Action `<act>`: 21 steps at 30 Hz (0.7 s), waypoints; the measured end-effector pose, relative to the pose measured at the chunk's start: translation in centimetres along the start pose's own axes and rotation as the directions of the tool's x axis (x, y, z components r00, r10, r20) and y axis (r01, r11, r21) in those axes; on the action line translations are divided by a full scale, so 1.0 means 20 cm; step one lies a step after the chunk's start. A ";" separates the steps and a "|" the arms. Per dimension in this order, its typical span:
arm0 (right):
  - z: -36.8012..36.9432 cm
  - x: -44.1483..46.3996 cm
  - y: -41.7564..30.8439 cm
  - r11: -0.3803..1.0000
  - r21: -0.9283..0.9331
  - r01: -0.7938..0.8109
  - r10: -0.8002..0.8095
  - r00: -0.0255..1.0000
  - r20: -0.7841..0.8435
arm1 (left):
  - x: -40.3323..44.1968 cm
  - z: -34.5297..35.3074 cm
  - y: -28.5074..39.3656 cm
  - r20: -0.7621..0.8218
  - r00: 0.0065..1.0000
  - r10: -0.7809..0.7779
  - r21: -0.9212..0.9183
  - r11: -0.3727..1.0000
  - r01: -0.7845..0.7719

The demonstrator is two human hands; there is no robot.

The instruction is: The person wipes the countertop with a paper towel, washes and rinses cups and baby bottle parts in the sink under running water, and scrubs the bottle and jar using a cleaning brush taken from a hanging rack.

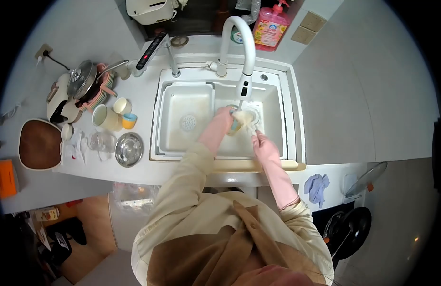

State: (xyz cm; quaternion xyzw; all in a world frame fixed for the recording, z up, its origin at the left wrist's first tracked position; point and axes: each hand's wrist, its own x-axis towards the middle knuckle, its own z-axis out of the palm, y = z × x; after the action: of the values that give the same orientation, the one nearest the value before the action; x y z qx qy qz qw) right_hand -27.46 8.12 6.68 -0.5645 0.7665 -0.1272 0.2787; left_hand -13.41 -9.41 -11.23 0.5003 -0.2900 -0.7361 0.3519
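In a pink rubber glove, my left hand (223,120) is closed round a small glass or cup (235,126) in the right basin of the white sink (273,131). My right hand (263,141), gloved too, grips the handle of a pale bottle brush (244,117), whose head is at the cup's mouth. Over them hangs the white faucet (249,57), with water coming from its spout. The cup is partly hidden by my left hand and the brush.
Cups (106,117), a metal bowl (129,149) and a lidded pot (82,80) stand on the counter at left. A pink soap bottle (271,28) is behind the sink. At lower right are a purple cloth (317,188) and a black pan (354,232).
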 end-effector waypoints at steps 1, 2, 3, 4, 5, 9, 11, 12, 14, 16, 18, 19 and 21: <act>0.01 0.00 -0.01 1.000 -0.013 0.015 -0.015 1.000 0.012 | 0.09 -0.04 -0.08 0.049 0.993 0.108 0.078 0.991 -0.111; 0.02 0.00 -0.02 0.999 -0.025 0.031 -0.030 0.999 0.023 | 0.28 -0.12 -0.26 0.142 0.934 0.327 0.208 0.913 -0.352; 0.03 0.00 -0.04 0.998 -0.038 0.047 -0.046 0.998 0.035 | 0.05 -0.04 -0.04 0.044 0.995 0.087 -0.034 0.996 -0.086; 0.01 -0.02 -0.05 0.998 -0.023 0.066 -0.063 0.994 0.085 | -0.12 0.00 0.10 -0.014 0.999 -0.045 -0.227 0.973 0.041; -0.02 -0.05 -0.05 0.996 -0.015 0.085 -0.082 0.987 0.136 | -0.24 0.00 0.20 -0.048 0.992 -0.116 -0.368 0.926 0.091; -0.22 -0.10 0.10 0.991 -0.066 -0.116 0.122 0.988 0.092 | -0.48 -0.12 0.38 -0.090 0.982 -0.165 -0.540 0.837 0.091; -0.29 0.02 0.14 0.966 0.012 -0.258 0.254 0.958 0.136 | -0.53 -0.20 0.38 -0.059 0.988 -0.141 -0.447 0.889 0.101; -0.31 0.07 0.15 0.958 -0.005 -0.288 0.285 0.944 0.165 | -0.55 -0.24 0.37 -0.039 0.992 -0.120 -0.375 0.922 0.097; -0.23 0.21 0.33 0.952 -0.064 -0.298 0.305 0.931 0.200 | -0.59 -0.31 0.38 -0.021 0.999 -0.034 -0.070 0.997 0.033; -0.09 0.39 0.55 0.964 -0.099 -0.245 0.260 0.946 0.195 | -0.58 -0.42 0.42 -0.110 0.989 0.103 0.313 0.948 -0.064; -0.12 0.38 0.41 0.969 -0.063 -0.240 0.248 0.947 0.205 | -0.68 -0.57 0.42 -0.215 0.881 0.422 0.734 0.665 -0.140; -0.17 0.32 0.23 0.970 -0.030 -0.242 0.243 0.947 0.211 | -0.76 -0.67 0.53 -0.172 0.738 0.653 0.910 0.392 -0.136; -0.15 0.39 0.11 0.973 0.031 -0.228 0.215 0.950 0.226 | -0.81 -0.84 0.75 -0.263 0.712 0.651 0.941 0.336 0.041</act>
State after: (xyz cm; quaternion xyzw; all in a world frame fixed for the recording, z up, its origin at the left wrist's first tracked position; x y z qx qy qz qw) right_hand -32.54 1.21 5.68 -0.4774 0.7853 -0.0533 0.3905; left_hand 9.80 -6.45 3.55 0.7431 -0.6037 -0.1652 0.2367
